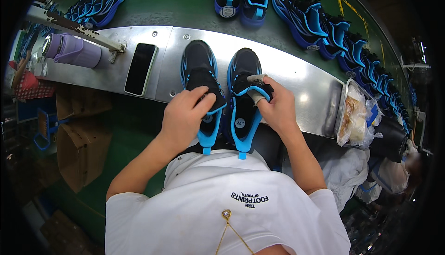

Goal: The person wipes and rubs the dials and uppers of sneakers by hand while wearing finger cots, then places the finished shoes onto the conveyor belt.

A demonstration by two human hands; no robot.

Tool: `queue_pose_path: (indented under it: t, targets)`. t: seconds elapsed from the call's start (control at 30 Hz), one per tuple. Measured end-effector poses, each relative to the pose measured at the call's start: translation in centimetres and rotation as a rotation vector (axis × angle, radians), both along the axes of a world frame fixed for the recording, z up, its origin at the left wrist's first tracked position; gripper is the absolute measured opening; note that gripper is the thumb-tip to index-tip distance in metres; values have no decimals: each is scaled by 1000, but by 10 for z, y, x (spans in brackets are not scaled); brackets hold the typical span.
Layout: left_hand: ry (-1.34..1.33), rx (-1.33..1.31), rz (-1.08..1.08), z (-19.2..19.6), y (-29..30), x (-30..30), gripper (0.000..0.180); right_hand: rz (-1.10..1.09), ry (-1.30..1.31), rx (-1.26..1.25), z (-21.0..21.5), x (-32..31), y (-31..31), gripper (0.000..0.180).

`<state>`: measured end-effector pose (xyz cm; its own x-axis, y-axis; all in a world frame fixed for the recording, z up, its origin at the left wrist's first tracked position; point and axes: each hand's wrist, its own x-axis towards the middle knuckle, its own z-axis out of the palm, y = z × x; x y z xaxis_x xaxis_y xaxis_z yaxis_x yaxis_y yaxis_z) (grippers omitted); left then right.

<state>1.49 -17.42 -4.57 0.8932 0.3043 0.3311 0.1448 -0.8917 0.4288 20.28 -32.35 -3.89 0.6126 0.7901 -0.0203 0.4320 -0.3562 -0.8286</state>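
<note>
The left hand (183, 118) pinches the tongue (202, 80) of a black-and-blue shoe (198, 59) just ahead, toe pointing away. The right hand (280, 109) pinches the tongue of a matching shoe (245, 62), just to that hand's left. Both shoes look assembled; tongue handling seems unfinished, and what else is left cannot be told.

white short-sleeved T-shirt (194, 208) | dark lettering (249, 199) | gold necklace (226, 214) | pale finger covers (256, 97)
</note>
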Motion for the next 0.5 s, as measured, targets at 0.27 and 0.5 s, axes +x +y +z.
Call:
queue_pose_path:
  t: [0.27, 0.5]
  targets:
    - [89, -17, 140, -8, -33, 31, 54, 126, -363, -83, 19, -20, -6, 75]
    - [-95, -22, 30, -31, -20, 3, 23, 76, -261, -91, 14, -19, -12, 70]
